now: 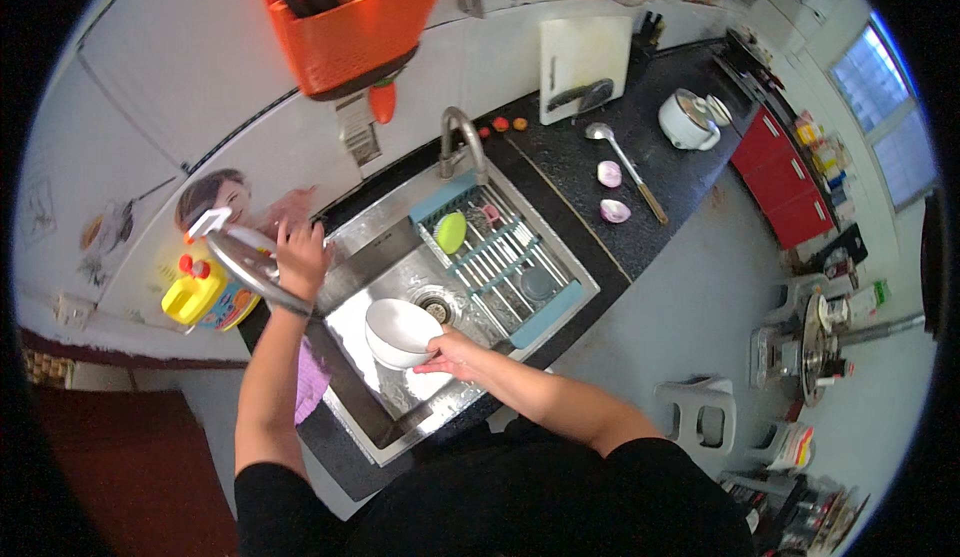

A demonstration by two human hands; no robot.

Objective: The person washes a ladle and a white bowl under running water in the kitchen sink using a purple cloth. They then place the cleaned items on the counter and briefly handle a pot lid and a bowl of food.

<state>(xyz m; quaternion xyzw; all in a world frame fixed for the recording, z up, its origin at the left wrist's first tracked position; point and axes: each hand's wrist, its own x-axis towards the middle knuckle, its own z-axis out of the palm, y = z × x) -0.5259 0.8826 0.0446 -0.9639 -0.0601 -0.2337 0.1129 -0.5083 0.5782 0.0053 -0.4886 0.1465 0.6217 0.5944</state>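
My right hand grips the rim of a white bowl, thumb on the upper edge and fingers beneath. The bowl is tilted over the stainless steel sink, beside the drain. My left hand is raised at the sink's back left corner, near the wall. A curved shiny metal piece crosses by my left wrist; what it belongs to is unclear. Whether the left fingers hold anything cannot be made out. Close by stands a yellow jug with a red cap.
A drying rack with a green scrub brush spans the sink's right side, below the faucet. The counter holds onion halves, a ladle, a cutting board and a white pot. An orange basket hangs above.
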